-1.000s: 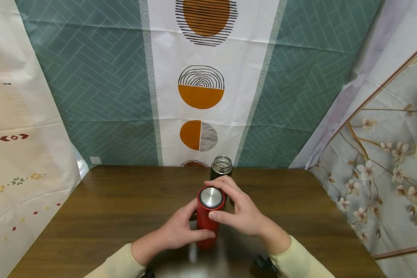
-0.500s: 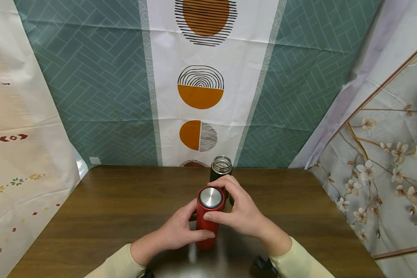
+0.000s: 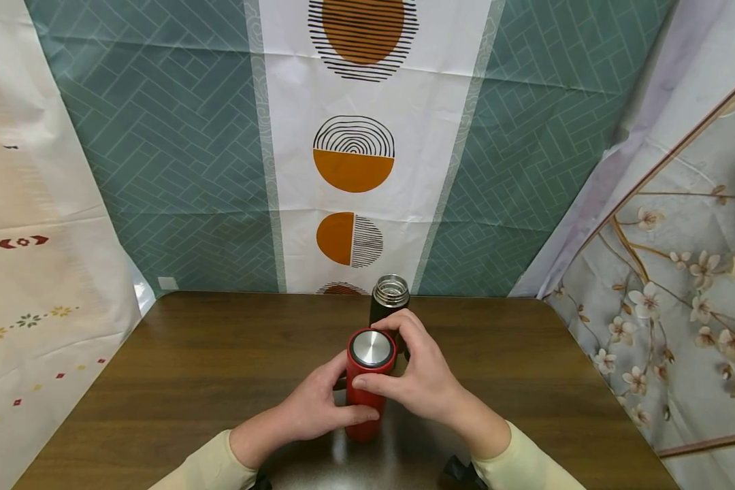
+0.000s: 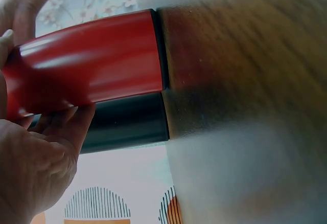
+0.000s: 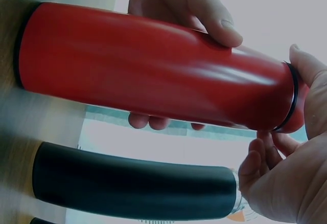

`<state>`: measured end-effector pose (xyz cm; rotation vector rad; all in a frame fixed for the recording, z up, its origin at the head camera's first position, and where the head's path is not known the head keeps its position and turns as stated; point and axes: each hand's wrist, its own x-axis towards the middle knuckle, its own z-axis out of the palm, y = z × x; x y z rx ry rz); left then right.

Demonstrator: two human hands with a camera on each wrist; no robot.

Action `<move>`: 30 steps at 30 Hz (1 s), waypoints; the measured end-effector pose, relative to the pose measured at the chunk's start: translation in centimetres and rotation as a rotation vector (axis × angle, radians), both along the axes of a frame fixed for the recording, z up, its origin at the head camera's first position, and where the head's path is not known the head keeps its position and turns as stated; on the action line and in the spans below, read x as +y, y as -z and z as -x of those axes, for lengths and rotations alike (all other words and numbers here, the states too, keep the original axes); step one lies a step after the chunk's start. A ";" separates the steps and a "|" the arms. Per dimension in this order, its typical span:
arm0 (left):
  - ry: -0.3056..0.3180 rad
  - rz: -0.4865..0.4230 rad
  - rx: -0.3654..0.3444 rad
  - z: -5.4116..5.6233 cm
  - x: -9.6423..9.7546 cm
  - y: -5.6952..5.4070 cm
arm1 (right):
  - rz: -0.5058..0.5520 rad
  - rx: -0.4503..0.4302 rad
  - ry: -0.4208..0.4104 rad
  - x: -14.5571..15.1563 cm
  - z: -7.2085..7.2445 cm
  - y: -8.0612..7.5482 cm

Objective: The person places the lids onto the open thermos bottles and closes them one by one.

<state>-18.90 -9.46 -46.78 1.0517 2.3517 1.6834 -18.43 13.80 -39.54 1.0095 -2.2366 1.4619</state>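
Note:
A red thermos flask (image 3: pixel 363 391) stands upright on the wooden table, its lid (image 3: pixel 372 348) on, with a brushed-silver disc on top. My left hand (image 3: pixel 312 408) grips the flask's body from the left, thumb across the near side and fingers round the far side. My right hand (image 3: pixel 425 381) holds the lid at the top, thumb in front and fingers behind; in the right wrist view the red lid (image 5: pixel 297 111) sits above a dark ring, between thumb and fingertips. Just behind stands a black thermos flask (image 3: pixel 381 309) without a lid, its steel mouth (image 3: pixel 392 289) showing.
A small dark object (image 5: pixel 41 221) shows at the lower left edge of the right wrist view, beside the black flask. The wooden table (image 3: pixel 220 354) ends at a patterned cloth (image 3: pixel 190 170) at the back. A flowered cloth (image 3: pixel 680 306) hangs on the right.
My right thumb has slid left along the near side of the lid, while the fingers behind it have shifted right, a clockwise turn from above. My left hand and the flask's body have stayed put.

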 end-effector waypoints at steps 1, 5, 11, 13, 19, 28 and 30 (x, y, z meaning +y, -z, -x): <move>0.000 -0.001 -0.002 0.0 0.0 0.0 | 0.001 0.000 0.003 0.0 0.0 0.0; 0.000 -0.004 0.001 0.0 0.0 0.0 | -0.006 0.003 -0.001 0.0 0.0 0.0; 0.002 -0.002 0.033 0.0 0.1 0.0 | -0.049 0.035 -0.090 1.0 0.7 -0.1; 0.003 -0.002 0.039 0.0 0.1 0.0 | -0.063 0.031 -0.126 1.4 1.0 -0.2; 0.008 -0.004 0.039 0.1 0.0 0.0 | -0.092 -0.023 -0.210 1.9 1.4 -0.3; -0.002 0.009 0.003 0.2 -0.1 0.0 | -0.080 -0.052 -0.206 1.8 1.4 -0.3; -0.001 0.010 -0.003 0.2 -0.1 0.0 | -0.075 -0.062 -0.197 1.7 1.4 -0.4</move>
